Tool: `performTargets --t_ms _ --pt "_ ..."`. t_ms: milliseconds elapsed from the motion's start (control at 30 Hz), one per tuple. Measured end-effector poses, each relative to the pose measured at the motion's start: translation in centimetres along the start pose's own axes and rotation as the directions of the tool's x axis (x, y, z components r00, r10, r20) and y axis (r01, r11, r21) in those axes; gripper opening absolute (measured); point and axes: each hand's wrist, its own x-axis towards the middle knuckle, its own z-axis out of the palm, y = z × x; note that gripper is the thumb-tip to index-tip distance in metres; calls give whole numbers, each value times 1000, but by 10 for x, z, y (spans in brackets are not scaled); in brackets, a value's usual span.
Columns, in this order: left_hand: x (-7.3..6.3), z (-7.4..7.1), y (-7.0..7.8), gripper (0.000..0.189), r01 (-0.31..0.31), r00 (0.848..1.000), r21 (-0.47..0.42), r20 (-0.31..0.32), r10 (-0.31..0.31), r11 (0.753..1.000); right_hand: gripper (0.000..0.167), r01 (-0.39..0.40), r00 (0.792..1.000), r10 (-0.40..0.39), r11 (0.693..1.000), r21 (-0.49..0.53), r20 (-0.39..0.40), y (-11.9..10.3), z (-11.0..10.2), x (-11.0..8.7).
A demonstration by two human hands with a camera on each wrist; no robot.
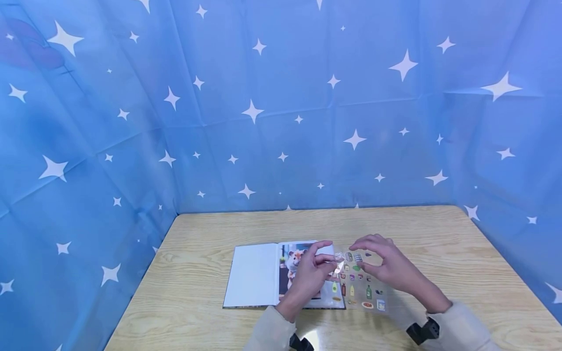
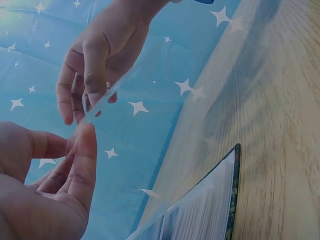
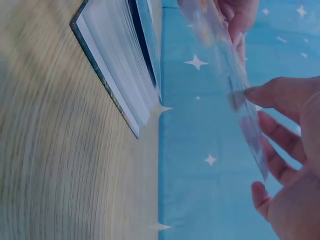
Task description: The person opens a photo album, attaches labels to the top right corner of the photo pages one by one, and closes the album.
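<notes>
A clear sticker sheet (image 1: pixel 361 285) with small printed food and bottle pictures is held up above the table in the head view. My left hand (image 1: pixel 306 279) pinches its left side between thumb and fingers, over the right page of an open photo album (image 1: pixel 252 274). On the sheet's upper right part is my right hand (image 1: pixel 394 265), thumb on one face and fingers behind, as the right wrist view shows. A hamster photo (image 1: pixel 293 263) lies in the album's right page, partly covered by my left hand. Seen edge-on, the sheet (image 3: pixel 242 110) looks thin and tilted.
The album rests on a light wood table (image 1: pixel 193 253), its page stack (image 2: pixel 200 212) showing from the side in the left wrist view. A blue curtain (image 1: pixel 290 161) with white stars hangs behind the table and along both sides.
</notes>
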Motion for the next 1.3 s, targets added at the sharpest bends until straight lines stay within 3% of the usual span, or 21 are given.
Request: performTargets --t_ms 267,633,933,1167,1300 --pt "0 2 1 52 2 999 18 40 -2 1000 52 82 996 -82 996 -22 -18 -1 6 4" --pt "-3 6 2 53 3 997 42 77 -6 999 48 28 999 -28 1000 1 19 -5 10 4" --pt "-3 5 1 52 -14 997 88 81 7 996 34 25 1000 -25 1000 12 15 -3 14 5" --pt "-4 3 0 49 -17 998 185 70 4 983 31 11 1000 -11 1000 26 21 -4 17 5" --pt "-5 2 0 48 -16 997 190 78 2 982 30 -8 1000 7 999 45 25 -4 17 5"
